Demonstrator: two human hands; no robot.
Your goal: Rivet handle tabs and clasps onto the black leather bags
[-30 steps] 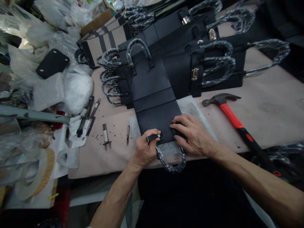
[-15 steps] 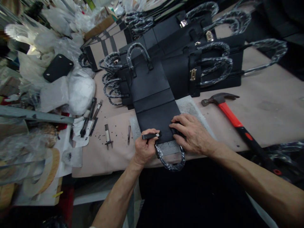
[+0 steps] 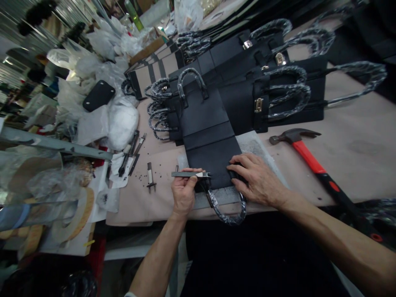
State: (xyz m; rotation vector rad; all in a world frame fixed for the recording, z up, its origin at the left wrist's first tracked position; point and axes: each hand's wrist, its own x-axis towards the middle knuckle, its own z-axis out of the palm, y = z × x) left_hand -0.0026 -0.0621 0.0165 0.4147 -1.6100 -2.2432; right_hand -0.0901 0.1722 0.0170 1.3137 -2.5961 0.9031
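A long black bag panel [image 3: 210,134] lies on a pale grey slab, with a plastic-wrapped handle [image 3: 229,215] at its near end. My left hand [image 3: 183,194] is closed around a metal punch with a forked, pronged tip [image 3: 185,174]. The punch lies nearly level, its prongs pointing right, just over the panel's left edge near the handle base. My right hand [image 3: 258,177] grips the panel's right edge with bent fingers, by the other handle base. Whether the prongs touch the panel, I cannot tell.
A claw hammer [image 3: 312,159] with a red and black grip lies at right. Behind the panel are stacked black bags [image 3: 241,105] with wrapped handles and metal clasps. A two-pronged tool [image 3: 150,177] and other hand tools [image 3: 131,152] lie left, near plastic bags [image 3: 123,123] and a tape roll [image 3: 76,216].
My left hand has turned the punch from steeper to nearly level and shifted it slightly left over the panel. My right hand keeps its place on the panel. The camera view has swung left.
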